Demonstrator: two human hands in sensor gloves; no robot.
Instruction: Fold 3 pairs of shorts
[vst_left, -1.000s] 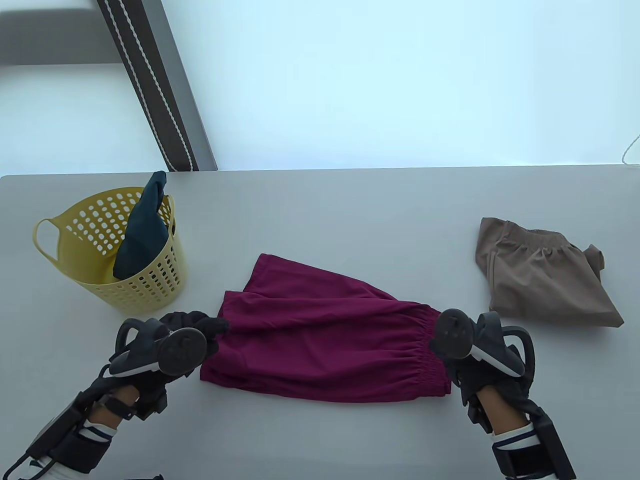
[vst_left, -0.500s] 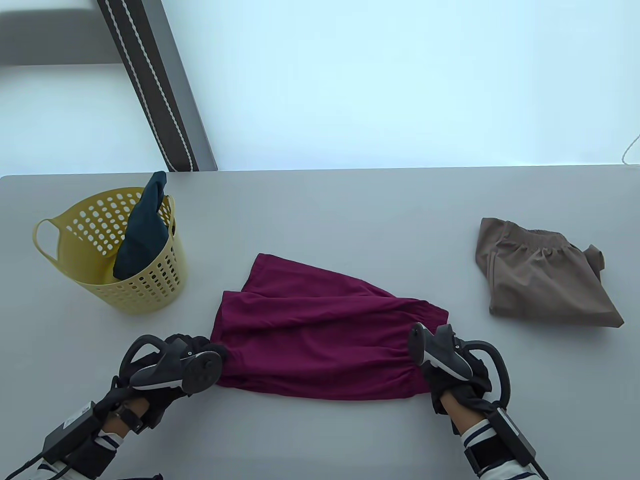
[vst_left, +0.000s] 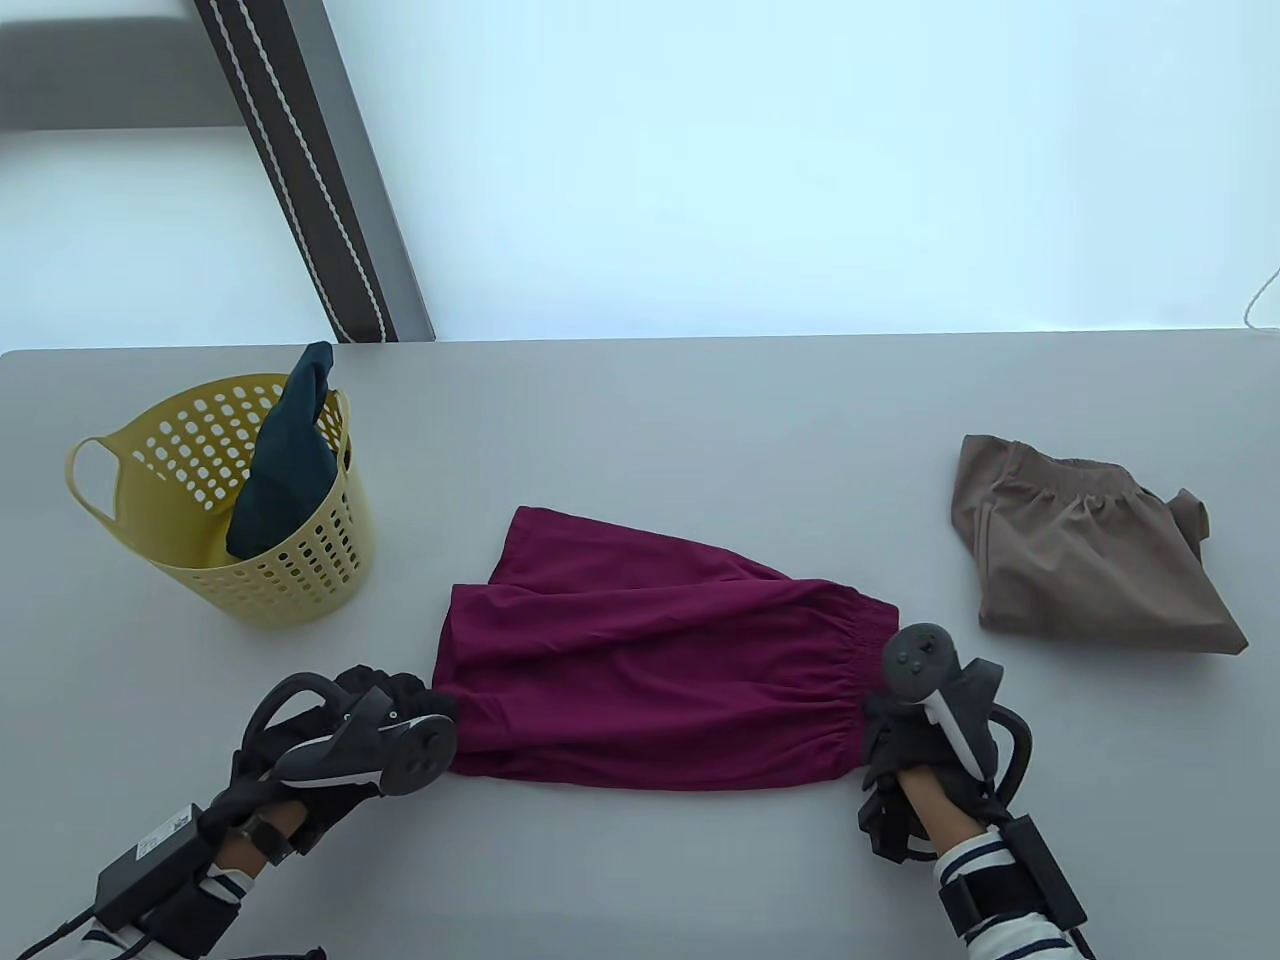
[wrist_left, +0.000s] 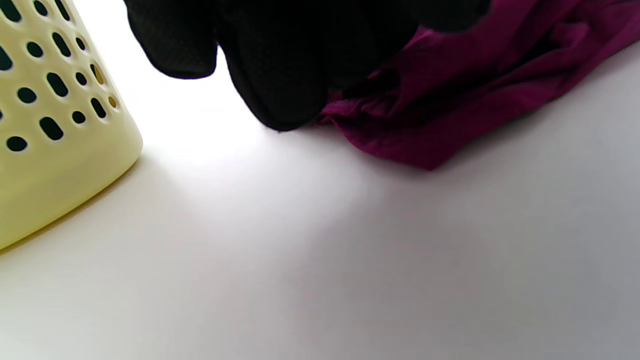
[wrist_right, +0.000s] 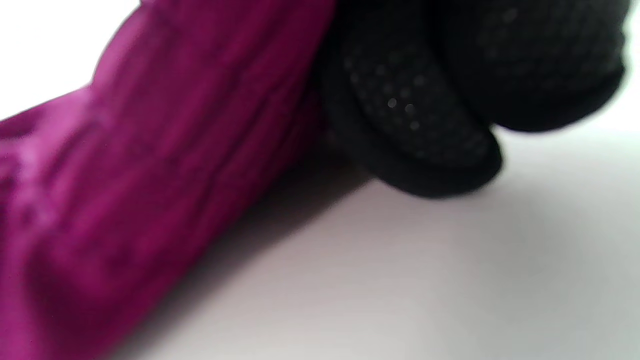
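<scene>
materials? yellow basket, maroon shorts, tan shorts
Yellow basket: looks like moulded plastic, smooth semi-matte wall pierced with oval holes.
Maroon shorts: thin woven fabric, probably synthetic; soft creases, gathered elastic waistband.
Tan shorts: similar light fabric, matte, shirred waistband.

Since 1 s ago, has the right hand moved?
Yes. The right hand, gripping the maroon shorts, has shifted toward the table's near edge, away from the folded tan shorts, which stayed put.

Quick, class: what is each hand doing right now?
Left hand: grips the leg end of the maroon shorts.
Right hand: grips their waistband end.
</scene>
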